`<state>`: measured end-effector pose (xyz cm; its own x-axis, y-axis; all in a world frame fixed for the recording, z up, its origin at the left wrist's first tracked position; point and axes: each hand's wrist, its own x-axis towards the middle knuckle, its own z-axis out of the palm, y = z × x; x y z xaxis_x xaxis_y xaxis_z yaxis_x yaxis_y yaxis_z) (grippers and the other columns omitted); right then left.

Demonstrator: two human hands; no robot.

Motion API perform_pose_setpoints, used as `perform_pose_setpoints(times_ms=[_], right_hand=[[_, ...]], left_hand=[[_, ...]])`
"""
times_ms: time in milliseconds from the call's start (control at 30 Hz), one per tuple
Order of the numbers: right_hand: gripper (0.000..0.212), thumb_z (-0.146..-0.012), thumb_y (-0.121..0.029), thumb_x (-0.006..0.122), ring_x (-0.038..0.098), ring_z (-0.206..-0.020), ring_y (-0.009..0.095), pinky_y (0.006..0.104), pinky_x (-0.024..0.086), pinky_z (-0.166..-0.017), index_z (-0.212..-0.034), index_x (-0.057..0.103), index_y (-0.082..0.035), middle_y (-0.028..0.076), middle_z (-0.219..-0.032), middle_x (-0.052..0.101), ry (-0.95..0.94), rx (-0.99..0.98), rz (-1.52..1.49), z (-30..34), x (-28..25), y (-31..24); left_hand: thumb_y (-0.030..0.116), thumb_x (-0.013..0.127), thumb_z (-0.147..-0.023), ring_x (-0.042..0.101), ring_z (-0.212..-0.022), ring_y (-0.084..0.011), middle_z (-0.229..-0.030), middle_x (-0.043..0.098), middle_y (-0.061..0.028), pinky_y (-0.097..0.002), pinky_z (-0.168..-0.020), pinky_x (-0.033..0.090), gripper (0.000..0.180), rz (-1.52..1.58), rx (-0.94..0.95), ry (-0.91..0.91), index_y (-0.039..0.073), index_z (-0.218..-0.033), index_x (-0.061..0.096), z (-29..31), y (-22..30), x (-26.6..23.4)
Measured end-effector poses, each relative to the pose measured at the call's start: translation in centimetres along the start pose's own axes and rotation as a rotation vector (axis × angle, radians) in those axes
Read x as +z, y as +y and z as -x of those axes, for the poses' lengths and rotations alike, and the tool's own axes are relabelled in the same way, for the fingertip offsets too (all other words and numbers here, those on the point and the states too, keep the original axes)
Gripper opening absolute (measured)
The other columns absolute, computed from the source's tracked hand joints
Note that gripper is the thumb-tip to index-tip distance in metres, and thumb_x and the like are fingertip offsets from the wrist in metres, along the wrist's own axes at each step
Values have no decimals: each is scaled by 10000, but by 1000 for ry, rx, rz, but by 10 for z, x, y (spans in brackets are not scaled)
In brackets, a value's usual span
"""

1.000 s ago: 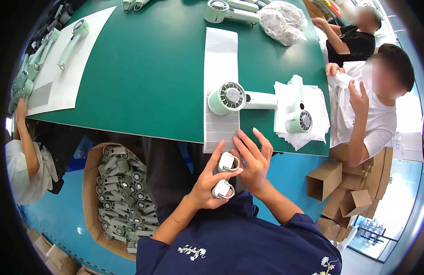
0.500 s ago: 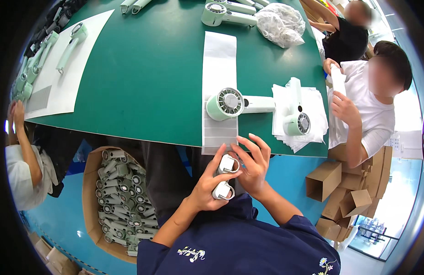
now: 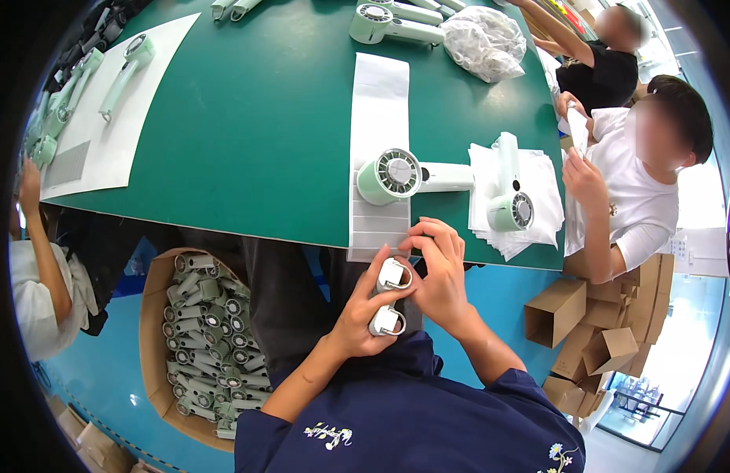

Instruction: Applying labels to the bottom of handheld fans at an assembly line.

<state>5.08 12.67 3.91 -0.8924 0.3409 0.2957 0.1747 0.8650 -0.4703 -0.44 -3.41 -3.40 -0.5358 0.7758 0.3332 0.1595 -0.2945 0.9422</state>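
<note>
L hand (image 3: 354,317): grip clamped on 2 white handles (image 3: 389,273) near surface (image 3: 247,158) edge, ends exposed, prob. for access.
R hand (image 3: 440,277): at upper handle's end; grip state: can't tell.
Fan (image 3: 385,178): atop paper strip (image 3: 380,98), prob. weighting it.

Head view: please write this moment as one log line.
left hand: holds two white looped handles | right hand: beside upper one | one fan: head on white-grey strip

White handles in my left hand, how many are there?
2, both in your left hand: the upper white handle, nearer the green table, and the lower white handle, nearer your navy shirt. The hand could hide more.
</note>
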Motion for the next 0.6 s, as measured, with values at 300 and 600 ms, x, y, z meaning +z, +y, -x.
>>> perform_pose_setpoints(times_ms=[300,600], right_hand=[[295,-759,-53,787,555,-1204,321,420,374,-992,-1015,644,-76,80,-1145,604,35,-34,-14,8,10,9],[286,-665,36,813,620,-1092,300,392,522,-896,-924,767,-74,61,-1105,663,143,-138,8,23,10,14]], left_hand=[[146,755,-705,390,-1435,-475,-1623,217,-333,-477,-1163,335,613,-15,1,-6,81,-1309,678,-1,1,-2],[187,745,-733,401,-1433,-478,-1607,220,-363,-455,-1154,351,572,-36,9,-5,63,-1289,687,1,-3,-2]])
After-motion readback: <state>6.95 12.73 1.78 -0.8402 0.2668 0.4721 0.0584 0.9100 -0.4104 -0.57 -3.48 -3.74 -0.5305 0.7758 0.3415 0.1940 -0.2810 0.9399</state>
